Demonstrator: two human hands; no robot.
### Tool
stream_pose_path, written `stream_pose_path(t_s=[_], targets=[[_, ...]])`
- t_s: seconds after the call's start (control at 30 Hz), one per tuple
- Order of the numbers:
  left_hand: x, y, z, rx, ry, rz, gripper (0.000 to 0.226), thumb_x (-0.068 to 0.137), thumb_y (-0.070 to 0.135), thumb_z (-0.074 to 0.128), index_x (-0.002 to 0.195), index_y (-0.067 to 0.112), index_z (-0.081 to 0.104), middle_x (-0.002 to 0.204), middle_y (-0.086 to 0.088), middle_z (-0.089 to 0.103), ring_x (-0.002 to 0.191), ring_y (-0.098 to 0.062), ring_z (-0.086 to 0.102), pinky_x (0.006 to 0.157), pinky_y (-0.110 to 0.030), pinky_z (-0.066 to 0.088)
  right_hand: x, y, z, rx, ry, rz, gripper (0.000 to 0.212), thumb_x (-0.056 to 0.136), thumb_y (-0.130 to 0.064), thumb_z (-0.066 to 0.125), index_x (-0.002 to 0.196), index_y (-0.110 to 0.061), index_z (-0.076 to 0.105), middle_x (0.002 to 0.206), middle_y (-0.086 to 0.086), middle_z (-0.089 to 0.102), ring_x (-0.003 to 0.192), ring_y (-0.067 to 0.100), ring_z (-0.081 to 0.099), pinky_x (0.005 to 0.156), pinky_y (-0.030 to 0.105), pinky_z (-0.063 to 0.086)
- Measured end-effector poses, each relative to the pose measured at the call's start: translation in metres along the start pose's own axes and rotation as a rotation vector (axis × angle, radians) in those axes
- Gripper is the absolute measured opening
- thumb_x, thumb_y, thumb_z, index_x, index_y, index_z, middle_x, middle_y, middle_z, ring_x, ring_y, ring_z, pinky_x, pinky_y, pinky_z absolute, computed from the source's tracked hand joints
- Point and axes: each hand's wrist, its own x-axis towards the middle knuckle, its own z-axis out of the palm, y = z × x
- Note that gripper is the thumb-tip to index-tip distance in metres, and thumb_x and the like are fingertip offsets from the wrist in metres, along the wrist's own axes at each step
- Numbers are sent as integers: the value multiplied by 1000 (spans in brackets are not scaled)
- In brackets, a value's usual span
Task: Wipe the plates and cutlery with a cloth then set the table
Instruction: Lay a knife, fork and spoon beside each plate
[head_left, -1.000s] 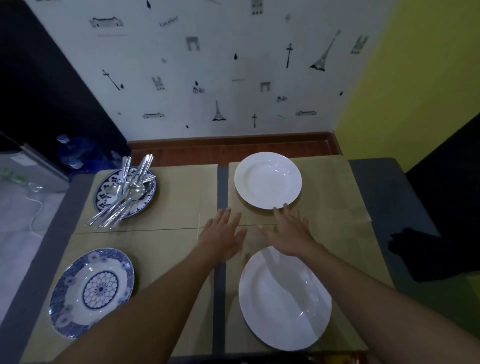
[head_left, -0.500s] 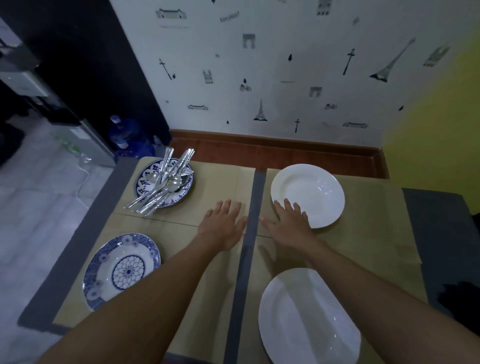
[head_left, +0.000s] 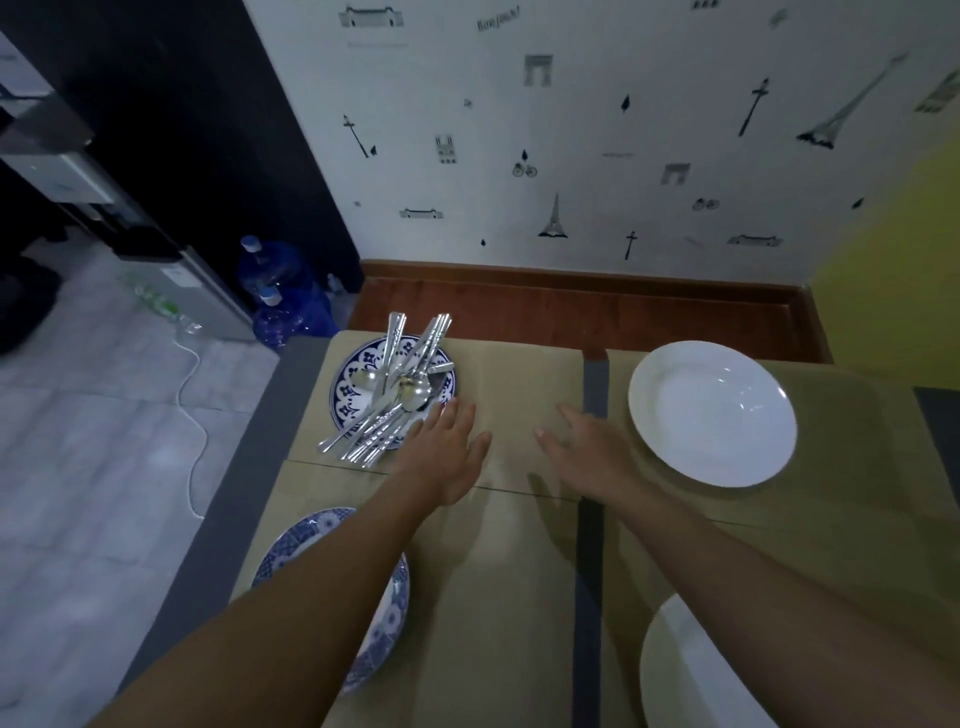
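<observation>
Over table (head_left: 511, 582), left hand (head_left: 448, 460), right hand (head_left: 589, 457) reach palm-down

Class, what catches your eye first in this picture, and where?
A heap of shiny metal cutlery lies on a blue-and-white patterned plate, far left. The open left hand is right beside it; the open right hand is near a plain white round plate, far right.
</observation>
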Motion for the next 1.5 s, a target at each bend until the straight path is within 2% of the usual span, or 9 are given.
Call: stream_pose_path(t_s=[0.17, 0.33, 0.5, 0.73, 0.9, 1.07, 1.3, 1.4, 1.5], targets=[[9, -63, -5, -36, 68, -7, 66, 104, 54, 18, 160, 19, 14, 167, -6, 13, 155, -24, 9, 124, -48, 14, 32, -40, 24, 2, 73, 1, 55, 101, -54, 51, 147, -24, 52, 136, 2, 64, 126, 25, 56, 107, 46, 47], [16, -126, -13, -6, 56, -60, 68, 103, 55, 14, 158, 15, 20, 166, -9, 18, 154, -26, 14, 123, -48, 19, 66, -81, 42, 69, 108, 20, 42, 96, -49, 60, 127, -23, 69, 112, -1, 74, 105, 22, 66, 94, 39, 55], [20, -170, -13, -4, 24, -99, 66, 103, 52, 12, 156, 13, 23, 166, -11, 18, 154, -27, 11, 122, -50, 20, 96, -114, 61, 134, 110, 9, 23, 96, -41, 65, 104, -22, 75, 93, -4, 71, 91, 19, 68, 74, 28, 47], [17, -198, -4, 29, -43, -46, 69, 104, 54, 8, 159, 13, 7, 168, -5, -1, 155, -20, -2, 126, -43, 10, 136, -149, 80, 130, 140, 52, 27, 94, -45, 66, 94, -20, 74, 90, -2, 71, 85, 21, 68, 81, 35, 58], [13, -206, 0, 48, -27, -2, 68, 102, 55, 4, 159, 18, 1, 167, 1, -6, 154, -15, -7, 123, -35, 2, 150, -161, 86, 115, 169, 123, 26, 90, -43, 71, 85, -18, 73, 80, -1, 71, 75, 20, 67, 73, 33, 57], [13, -209, 3, 42, -23, 2, 79, 93, 62, -6, 159, 19, 1, 167, 3, -8, 154, -14, -9, 125, -35, 1, 157, -162, 91, 145, 154, 174, 18, 95, -33, 70, 86, -20, 78, 76, 0, 71, 65, 17, 62, 61, 25, 45], [13, -207, 5, 29, -19, -15, 87, 86, 67, -12, 159, 21, 0, 167, 4, -8, 154, -16, -9, 126, -38, 3, 157, -154, 87, 406, 185, 234, 13, 92, -23, 71, 86, -14, 79, 85, 5, 76, 79, 22, 69, 70, 31, 52], [13, -204, 1, 29, 0, -32, 85, 89, 65, -9, 159, 21, 9, 168, 2, 0, 154, -18, -3, 124, -38, 5, 151, -146, 84, 450, 190, 224, 20, 94, -21, 68, 81, -9, 77, 75, 7, 73, 70, 21, 62, 65, 29, 44], [16, -198, -8, 82, 114, -30, 69, 102, 54, 6, 151, 20, 41, 163, -1, 30, 152, -22, 20, 121, -42, 20, 141, -138, 79, 486, 189, 218, 21, 96, -23, 67, 80, -11, 76, 74, 6, 71, 69, 18, 61, 64, 27, 44]])
